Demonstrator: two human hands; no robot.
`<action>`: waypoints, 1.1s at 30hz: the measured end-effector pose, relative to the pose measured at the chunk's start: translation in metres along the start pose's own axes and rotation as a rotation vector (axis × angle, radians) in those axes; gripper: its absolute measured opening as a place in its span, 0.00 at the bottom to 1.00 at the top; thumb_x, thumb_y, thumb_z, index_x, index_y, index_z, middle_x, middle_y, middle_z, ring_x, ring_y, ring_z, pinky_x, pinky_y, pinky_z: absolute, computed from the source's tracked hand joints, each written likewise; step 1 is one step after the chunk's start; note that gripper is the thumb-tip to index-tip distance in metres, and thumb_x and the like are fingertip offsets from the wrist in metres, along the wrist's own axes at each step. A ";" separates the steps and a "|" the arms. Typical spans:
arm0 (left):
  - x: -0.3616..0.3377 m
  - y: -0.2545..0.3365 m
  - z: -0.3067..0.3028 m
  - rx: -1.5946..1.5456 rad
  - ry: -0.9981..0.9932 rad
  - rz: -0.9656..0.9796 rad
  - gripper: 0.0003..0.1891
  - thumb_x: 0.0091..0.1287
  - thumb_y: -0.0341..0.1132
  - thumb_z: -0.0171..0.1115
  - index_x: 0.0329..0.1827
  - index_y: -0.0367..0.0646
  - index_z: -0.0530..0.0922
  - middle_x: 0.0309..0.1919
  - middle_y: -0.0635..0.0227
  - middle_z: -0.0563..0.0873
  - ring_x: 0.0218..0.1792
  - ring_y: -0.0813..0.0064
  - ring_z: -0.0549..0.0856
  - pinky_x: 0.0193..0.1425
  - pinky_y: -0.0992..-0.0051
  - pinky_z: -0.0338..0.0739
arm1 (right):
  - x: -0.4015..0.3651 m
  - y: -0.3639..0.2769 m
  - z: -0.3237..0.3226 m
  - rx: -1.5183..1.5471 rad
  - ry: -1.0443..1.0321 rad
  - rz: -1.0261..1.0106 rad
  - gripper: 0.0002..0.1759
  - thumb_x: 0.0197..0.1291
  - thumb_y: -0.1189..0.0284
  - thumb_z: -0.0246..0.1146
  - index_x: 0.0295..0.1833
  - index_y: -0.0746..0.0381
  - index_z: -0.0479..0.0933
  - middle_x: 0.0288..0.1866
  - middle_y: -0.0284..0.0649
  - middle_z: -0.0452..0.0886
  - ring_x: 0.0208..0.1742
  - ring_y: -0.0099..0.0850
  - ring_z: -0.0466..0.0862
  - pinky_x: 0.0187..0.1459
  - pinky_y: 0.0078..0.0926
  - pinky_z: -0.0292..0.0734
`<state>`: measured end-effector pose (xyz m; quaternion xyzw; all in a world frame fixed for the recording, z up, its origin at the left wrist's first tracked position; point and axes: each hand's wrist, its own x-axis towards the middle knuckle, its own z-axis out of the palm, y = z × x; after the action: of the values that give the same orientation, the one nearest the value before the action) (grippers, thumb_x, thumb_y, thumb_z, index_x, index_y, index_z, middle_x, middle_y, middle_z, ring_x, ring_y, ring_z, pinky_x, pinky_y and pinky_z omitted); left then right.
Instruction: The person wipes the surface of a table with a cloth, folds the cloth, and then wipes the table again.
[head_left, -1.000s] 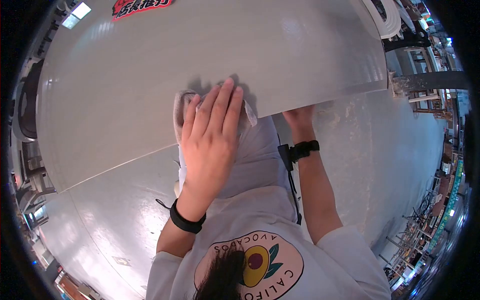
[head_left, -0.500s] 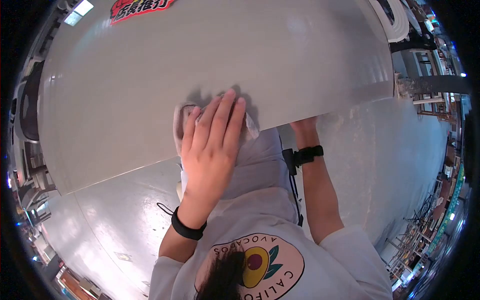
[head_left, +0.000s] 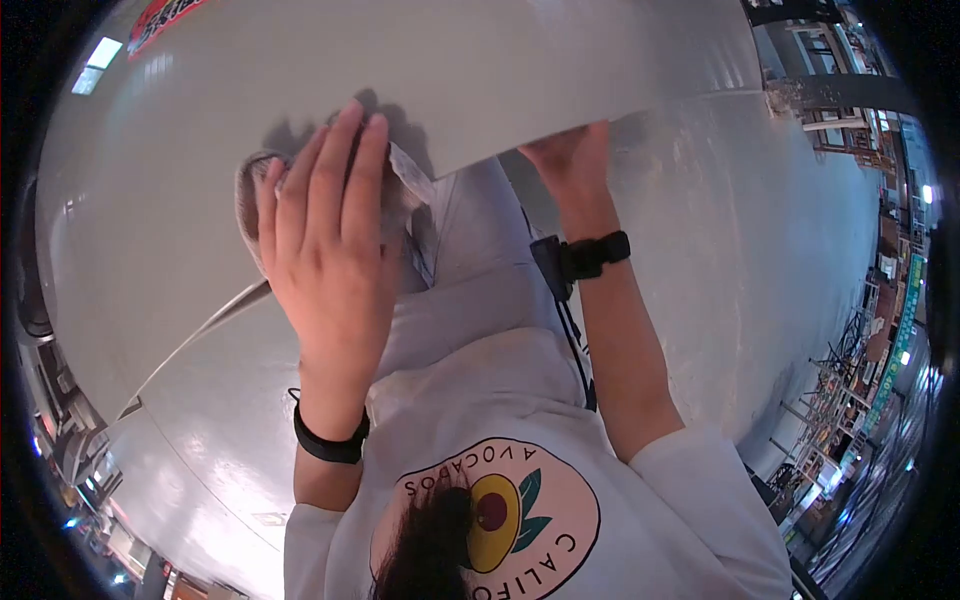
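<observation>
A light greyish cloth [head_left: 253, 205] is bunched at the near edge of the grey tabletop [head_left: 480, 70]. My left hand [head_left: 328, 225] lies over the cloth with its fingers stretched forward and slightly bent, pressing it down; part of the cloth shows on both sides of the hand. At the table's near edge, right of the cloth, my right hand [head_left: 575, 160] reaches under the tabletop. Its fingers are hidden beneath the edge, so what they touch cannot be seen.
A red sign [head_left: 165, 22] with characters is at the upper left of the tabletop. My legs [head_left: 470, 225] are below the near edge. Smooth floor [head_left: 700, 290] shows on the right. Shelves and stacked furniture [head_left: 830, 420] stand farther off at the right.
The view has shifted, so the table and sign appear farther up and left. My left hand and the cloth have stayed together at the edge. My right hand still reaches under it.
</observation>
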<state>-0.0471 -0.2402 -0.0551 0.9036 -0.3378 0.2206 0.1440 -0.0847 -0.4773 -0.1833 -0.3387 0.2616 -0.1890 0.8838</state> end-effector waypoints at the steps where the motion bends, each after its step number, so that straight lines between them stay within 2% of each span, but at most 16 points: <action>1: 0.000 -0.001 0.000 0.002 0.002 0.007 0.30 0.48 0.26 0.65 0.60 0.50 0.79 0.60 0.75 0.81 0.60 0.70 0.79 0.68 0.59 0.68 | 0.005 0.006 -0.002 -0.030 0.039 -0.001 0.45 0.64 0.38 0.52 0.77 0.51 0.47 0.75 0.44 0.53 0.74 0.47 0.60 0.69 0.63 0.60; 2: -0.001 -0.001 0.001 0.004 0.004 0.013 0.30 0.47 0.26 0.65 0.60 0.50 0.79 0.60 0.75 0.81 0.59 0.70 0.79 0.68 0.59 0.68 | 0.006 0.012 -0.006 -0.061 0.077 -0.003 0.46 0.63 0.38 0.53 0.77 0.49 0.45 0.76 0.45 0.51 0.75 0.50 0.58 0.69 0.66 0.58; 5: -0.006 0.000 0.003 0.011 0.001 0.014 0.31 0.47 0.27 0.66 0.60 0.51 0.79 0.59 0.76 0.81 0.59 0.70 0.79 0.69 0.59 0.68 | -0.011 0.001 0.010 -0.102 0.142 -0.033 0.36 0.67 0.46 0.51 0.72 0.56 0.59 0.72 0.41 0.59 0.69 0.42 0.66 0.66 0.64 0.63; 8: -0.008 -0.002 0.006 0.017 0.027 0.031 0.31 0.46 0.27 0.68 0.60 0.52 0.79 0.60 0.76 0.81 0.59 0.71 0.79 0.68 0.60 0.68 | -0.012 0.002 0.011 -0.132 0.171 -0.003 0.38 0.66 0.47 0.54 0.74 0.55 0.55 0.75 0.42 0.50 0.72 0.42 0.63 0.66 0.72 0.57; 11: -0.009 -0.002 0.004 0.028 0.026 0.034 0.32 0.46 0.28 0.70 0.60 0.52 0.79 0.60 0.76 0.81 0.59 0.71 0.79 0.68 0.61 0.68 | -0.018 -0.001 0.017 -0.239 0.150 -0.015 0.36 0.66 0.49 0.56 0.73 0.55 0.58 0.72 0.43 0.58 0.69 0.45 0.66 0.63 0.77 0.58; 14: -0.010 0.001 -0.002 0.024 0.007 0.022 0.32 0.46 0.29 0.71 0.60 0.52 0.79 0.60 0.77 0.81 0.58 0.71 0.79 0.69 0.60 0.68 | -0.008 -0.003 0.012 -0.309 0.172 -0.011 0.35 0.65 0.50 0.57 0.71 0.58 0.61 0.66 0.42 0.66 0.65 0.49 0.71 0.61 0.76 0.63; 17: -0.012 0.000 -0.001 0.025 0.010 0.010 0.32 0.46 0.28 0.71 0.60 0.52 0.79 0.60 0.77 0.80 0.58 0.71 0.79 0.69 0.61 0.68 | -0.007 -0.008 0.012 -0.365 0.086 -0.035 0.34 0.65 0.51 0.58 0.69 0.61 0.63 0.62 0.44 0.71 0.61 0.51 0.74 0.59 0.74 0.68; 26: -0.008 -0.003 0.001 0.011 -0.010 0.018 0.32 0.47 0.28 0.72 0.60 0.53 0.79 0.61 0.77 0.80 0.59 0.70 0.79 0.69 0.61 0.69 | -0.014 -0.013 0.025 -0.201 0.152 -0.006 0.34 0.65 0.54 0.60 0.70 0.62 0.62 0.66 0.49 0.68 0.66 0.51 0.71 0.58 0.67 0.74; 29: -0.008 -0.003 0.000 0.004 -0.009 0.017 0.32 0.46 0.29 0.73 0.60 0.53 0.79 0.61 0.77 0.80 0.59 0.70 0.79 0.69 0.61 0.69 | -0.015 -0.017 0.020 -0.224 0.035 -0.002 0.36 0.66 0.54 0.59 0.70 0.64 0.60 0.67 0.51 0.65 0.67 0.51 0.69 0.60 0.64 0.74; 32: -0.009 -0.002 -0.002 0.013 -0.030 0.008 0.33 0.46 0.29 0.73 0.61 0.53 0.78 0.61 0.77 0.80 0.60 0.70 0.79 0.69 0.61 0.68 | -0.019 -0.017 0.022 -0.243 0.074 0.001 0.36 0.67 0.53 0.57 0.70 0.66 0.58 0.67 0.53 0.63 0.68 0.50 0.68 0.63 0.62 0.73; 33: -0.009 -0.002 -0.003 0.010 -0.033 0.005 0.33 0.46 0.29 0.73 0.61 0.53 0.78 0.61 0.77 0.80 0.60 0.70 0.79 0.69 0.61 0.68 | -0.017 -0.016 0.018 -0.207 0.069 0.016 0.35 0.66 0.54 0.59 0.71 0.61 0.58 0.68 0.49 0.63 0.69 0.48 0.67 0.61 0.62 0.74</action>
<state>-0.0528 -0.2332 -0.0574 0.9069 -0.3412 0.2078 0.1335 -0.0901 -0.4705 -0.1551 -0.4192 0.3128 -0.1654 0.8361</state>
